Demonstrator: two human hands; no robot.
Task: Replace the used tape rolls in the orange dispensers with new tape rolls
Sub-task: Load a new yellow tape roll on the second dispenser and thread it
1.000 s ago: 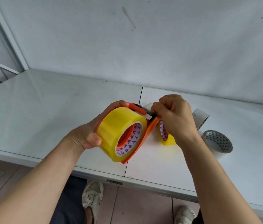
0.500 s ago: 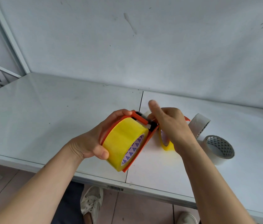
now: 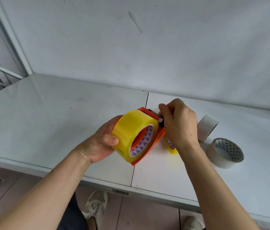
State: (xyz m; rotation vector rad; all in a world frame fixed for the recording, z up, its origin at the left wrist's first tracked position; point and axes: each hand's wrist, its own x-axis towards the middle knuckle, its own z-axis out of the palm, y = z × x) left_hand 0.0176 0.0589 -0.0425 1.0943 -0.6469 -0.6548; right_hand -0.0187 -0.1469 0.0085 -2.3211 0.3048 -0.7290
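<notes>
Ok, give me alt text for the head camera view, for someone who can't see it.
A left hand holds an orange dispenser loaded with a full yellow tape roll above a white table, while the right hand works at its cutter end. Two near-empty white rolls lie to the right.

One head-worn camera looks forward and down, close over the table [image 3: 48,123].

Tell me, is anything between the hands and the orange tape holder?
No, nothing is. The left hand holds the yellow tape roll sitting in the orange holder, and the right hand pinches at the holder's top end. Both hands already touch it.
</notes>
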